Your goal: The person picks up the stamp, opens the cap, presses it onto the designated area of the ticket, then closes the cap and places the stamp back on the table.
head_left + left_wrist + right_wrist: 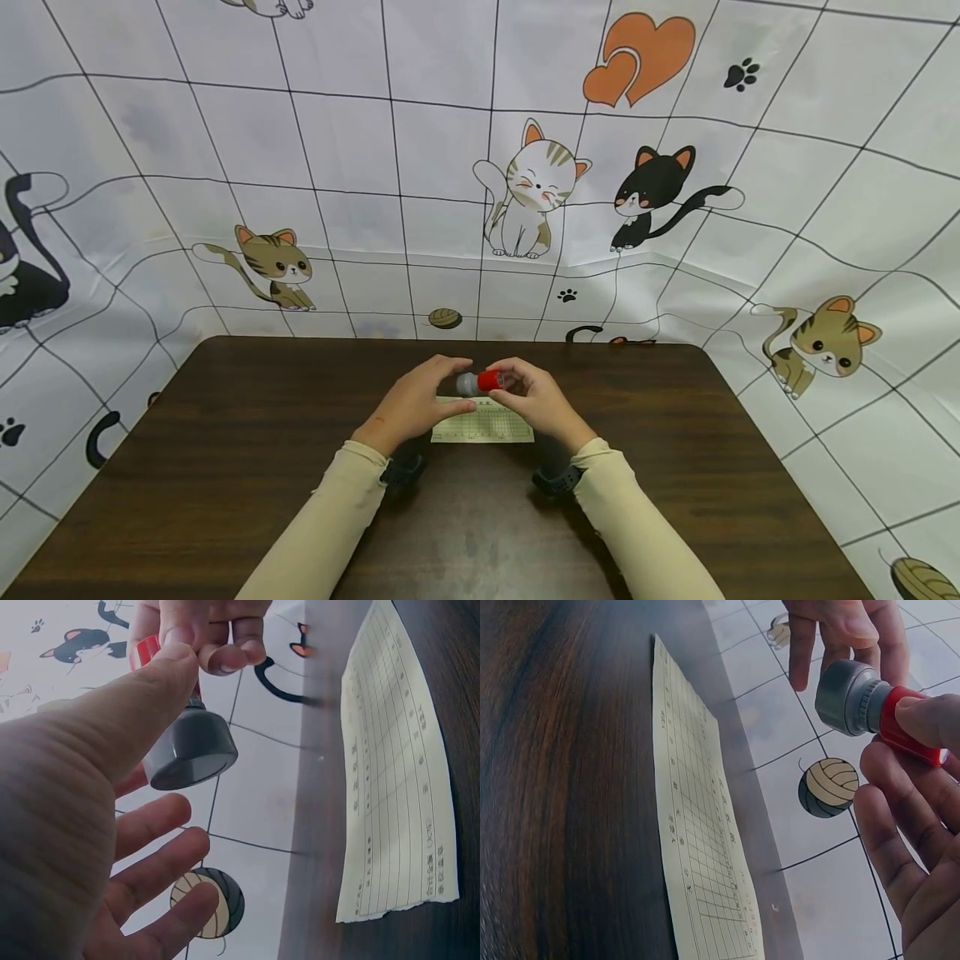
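Sleeves (322, 521), red-grey cylinder (483, 382) in right grip (542, 402), grey end (467, 384) leftward

White cat-print backdrop (442, 150) behind brown table (225, 467)

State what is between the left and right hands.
A red-and-grey device pinched by the right hand; lower down, a ruled paper slip lies on the table. The head view shows both.

The sleeved left forearm (322, 533) and right forearm (645, 529) slant forward and inward. The left hand (416, 402) holds its thumb away from its fingers, 3 of which bend slightly with gaps between them. The right hand (538, 398) pinches between thumb and fingers. The 2 palms face each other.
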Motion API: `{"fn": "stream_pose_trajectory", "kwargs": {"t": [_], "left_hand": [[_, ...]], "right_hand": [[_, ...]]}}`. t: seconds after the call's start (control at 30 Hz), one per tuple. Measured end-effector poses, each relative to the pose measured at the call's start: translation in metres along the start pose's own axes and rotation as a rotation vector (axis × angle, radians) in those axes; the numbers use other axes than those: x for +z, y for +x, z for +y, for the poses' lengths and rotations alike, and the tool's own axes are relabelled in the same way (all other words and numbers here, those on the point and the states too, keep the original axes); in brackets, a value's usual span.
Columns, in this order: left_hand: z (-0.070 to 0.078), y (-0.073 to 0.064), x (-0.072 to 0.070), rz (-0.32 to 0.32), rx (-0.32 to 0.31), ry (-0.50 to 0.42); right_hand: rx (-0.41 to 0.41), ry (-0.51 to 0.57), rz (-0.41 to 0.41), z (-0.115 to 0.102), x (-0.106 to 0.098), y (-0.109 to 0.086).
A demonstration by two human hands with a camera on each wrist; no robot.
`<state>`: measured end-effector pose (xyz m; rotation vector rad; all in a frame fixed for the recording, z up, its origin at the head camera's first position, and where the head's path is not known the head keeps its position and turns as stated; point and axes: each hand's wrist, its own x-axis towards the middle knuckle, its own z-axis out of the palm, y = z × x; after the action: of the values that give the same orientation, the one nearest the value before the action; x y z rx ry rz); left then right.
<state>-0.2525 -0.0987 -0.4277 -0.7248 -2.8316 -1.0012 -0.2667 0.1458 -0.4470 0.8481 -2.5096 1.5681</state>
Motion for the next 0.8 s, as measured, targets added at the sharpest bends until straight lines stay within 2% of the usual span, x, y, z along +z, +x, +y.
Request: {"fn": "stream_pose_trajectory", "kwargs": {"t": [0.3,0.53,0.67,0.8], "left_hand": [[0.0014,0.0017,0.0019,-0.001,0.029,-0.017],[0.0014,0.0014,0.0023,0.014,0.01,-0.013],[0.0019,0.0014,0.0025,0.009,-0.002,-0.019],[0.0023,0.0014,0.0027,-0.011,-0.01,-0.009]], "right_hand": [[0.006,0.057,-0.006,-0.0032,0.0,-0.001],[0.05,0.122,-0.066,-0.001,-0.0015,-0.0021],[0.043,0.066,-0.08,0.0002,-0.0024,-0.0029],[0.004,-0.051,-0.083,-0.0003,-0.0045,-0.0038]]}}
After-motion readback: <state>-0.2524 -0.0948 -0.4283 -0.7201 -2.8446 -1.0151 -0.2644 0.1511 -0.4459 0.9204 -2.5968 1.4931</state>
